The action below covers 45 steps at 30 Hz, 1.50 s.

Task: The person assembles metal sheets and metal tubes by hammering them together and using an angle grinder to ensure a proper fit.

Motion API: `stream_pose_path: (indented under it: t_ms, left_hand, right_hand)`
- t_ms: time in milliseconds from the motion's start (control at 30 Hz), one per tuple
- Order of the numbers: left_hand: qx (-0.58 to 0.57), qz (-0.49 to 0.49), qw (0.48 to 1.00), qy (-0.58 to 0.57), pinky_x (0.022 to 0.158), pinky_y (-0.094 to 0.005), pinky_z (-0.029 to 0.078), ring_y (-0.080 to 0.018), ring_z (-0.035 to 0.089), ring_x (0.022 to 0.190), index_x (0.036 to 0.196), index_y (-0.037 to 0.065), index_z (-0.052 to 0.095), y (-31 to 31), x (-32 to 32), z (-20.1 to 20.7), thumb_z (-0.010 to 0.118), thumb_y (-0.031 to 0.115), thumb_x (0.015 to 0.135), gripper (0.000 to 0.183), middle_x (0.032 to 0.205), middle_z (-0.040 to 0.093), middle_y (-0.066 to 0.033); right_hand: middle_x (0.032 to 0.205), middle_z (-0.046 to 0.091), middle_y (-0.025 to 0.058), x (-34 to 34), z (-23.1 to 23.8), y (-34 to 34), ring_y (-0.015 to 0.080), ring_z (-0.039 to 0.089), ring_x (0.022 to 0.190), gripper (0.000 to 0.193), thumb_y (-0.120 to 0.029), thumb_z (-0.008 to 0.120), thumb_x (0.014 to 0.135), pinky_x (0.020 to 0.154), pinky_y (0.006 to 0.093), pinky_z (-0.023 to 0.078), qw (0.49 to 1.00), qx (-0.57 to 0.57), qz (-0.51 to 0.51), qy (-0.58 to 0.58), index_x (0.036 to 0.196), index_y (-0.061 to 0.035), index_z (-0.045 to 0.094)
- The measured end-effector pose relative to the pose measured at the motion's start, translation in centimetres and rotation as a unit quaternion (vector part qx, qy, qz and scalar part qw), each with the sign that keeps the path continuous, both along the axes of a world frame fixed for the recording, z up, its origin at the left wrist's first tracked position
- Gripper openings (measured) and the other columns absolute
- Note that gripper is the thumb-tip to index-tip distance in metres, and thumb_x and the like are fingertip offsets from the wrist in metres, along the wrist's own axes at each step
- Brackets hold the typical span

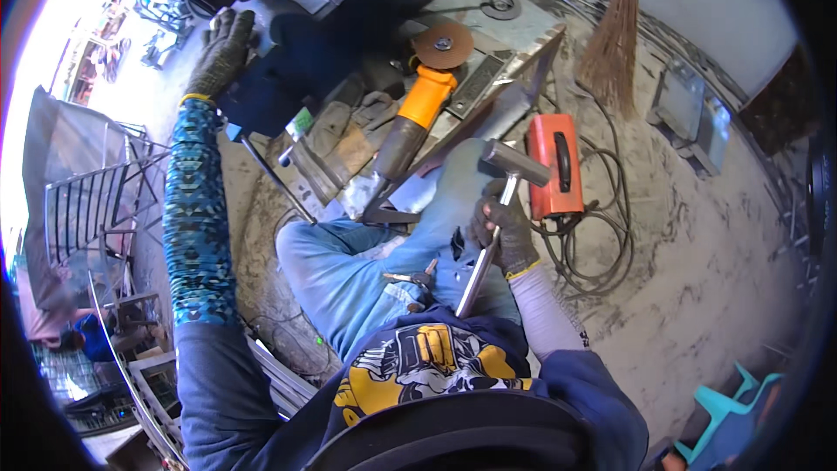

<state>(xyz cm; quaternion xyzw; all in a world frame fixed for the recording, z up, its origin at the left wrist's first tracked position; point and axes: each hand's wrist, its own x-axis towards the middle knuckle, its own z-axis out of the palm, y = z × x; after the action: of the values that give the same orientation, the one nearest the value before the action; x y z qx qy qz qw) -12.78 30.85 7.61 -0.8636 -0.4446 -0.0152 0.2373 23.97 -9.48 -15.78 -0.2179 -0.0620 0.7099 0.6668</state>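
My right hand [508,231], in a dark work glove, is closed around the metal handle of a hammer [514,163]. The hammer is upright over my right thigh, its heavy steel head at the top and the handle's end near my waist. My left arm is stretched far forward. My left hand [223,51], also gloved, lies with fingers extended on the corner of a dark blue metal piece [292,78]. Between my arms, an angle grinder [425,100] with an orange body and brown disc [443,44] rests on a low metal work surface. Grey-brown work gloves [336,135] lie beside it.
A red-orange box with a black handle [554,166] stands to the right, its black cable [623,240] coiled on the floor. Behind it are a broom [613,44] and a metal piece [689,118]. Metal frames [96,192] stand at left, a turquoise stool [724,410] at lower right.
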Motion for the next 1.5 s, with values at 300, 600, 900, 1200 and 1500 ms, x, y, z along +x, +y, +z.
stream_pose_path:
  t_ms: [300,600,900,1200,1500]
  left_hand:
    - [-0.069,0.08,0.994,-0.011,0.124,-0.0561,0.014,-0.0371,0.019,0.154,0.153,0.009,0.038,-1.4,5.8,2.0,0.04,0.037,0.108,0.053,0.165,0.025,-0.0202]
    - [0.105,-0.096,0.877,-0.46,0.115,-0.0417,0.038,-0.0352,0.052,0.132,0.141,-0.004,0.046,-1.4,-0.2,-4.1,0.05,0.008,0.101,0.042,0.141,0.053,-0.0214]
    - [-0.058,0.173,0.64,-0.747,0.117,-0.044,0.033,-0.0392,0.041,0.141,0.154,0.003,0.032,-15.6,-4.6,-19.5,0.074,0.03,0.088,0.083,0.153,0.04,-0.0248]
    - [-0.126,0.191,0.492,-0.84,0.101,-0.0388,0.049,-0.0263,0.055,0.125,0.163,0.016,0.012,-15.9,-2.7,-20.0,0.072,0.016,0.083,0.101,0.149,0.044,-0.0202]
    - [-0.174,0.046,0.421,-0.889,0.108,-0.0411,0.044,-0.0265,0.045,0.133,0.161,0.01,0.015,-14.6,-3.4,-22.8,0.076,0.012,0.071,0.109,0.152,0.036,-0.0137]
  right_hand:
    - [0.066,0.047,0.0014,-0.1,0.0,0.8,0.0165,0.046,0.045,0.038,-0.01,0.074,0.086,0.043,0.0347,0.042,0.998,0.028,0.035,-0.04,0.115,-0.0123,0.049]
    - [0.063,0.045,-0.0005,0.5,1.8,-0.7,0.0129,0.037,0.04,0.029,-0.033,0.058,0.103,0.036,0.0303,0.035,0.994,0.046,-0.001,-0.101,0.126,-0.0162,0.053]
    - [0.069,0.049,-0.0023,3.7,20.6,9.1,0.0087,0.049,0.052,0.039,-0.038,0.067,0.097,0.045,0.0234,0.04,0.849,0.022,0.04,-0.527,0.117,-0.0077,0.053]
    - [0.124,0.064,0.0253,-11.1,35.9,26.3,0.0293,0.063,0.11,0.06,-0.037,0.061,0.098,0.097,0.0392,0.047,0.44,0.223,0.056,-0.868,0.137,0.0084,0.051]
    - [0.125,0.065,0.0226,-16.8,33.4,31.3,0.0239,0.063,0.112,0.052,-0.013,0.064,0.095,0.099,0.0347,0.049,0.429,0.187,0.081,-0.88,0.14,0.0083,0.048]
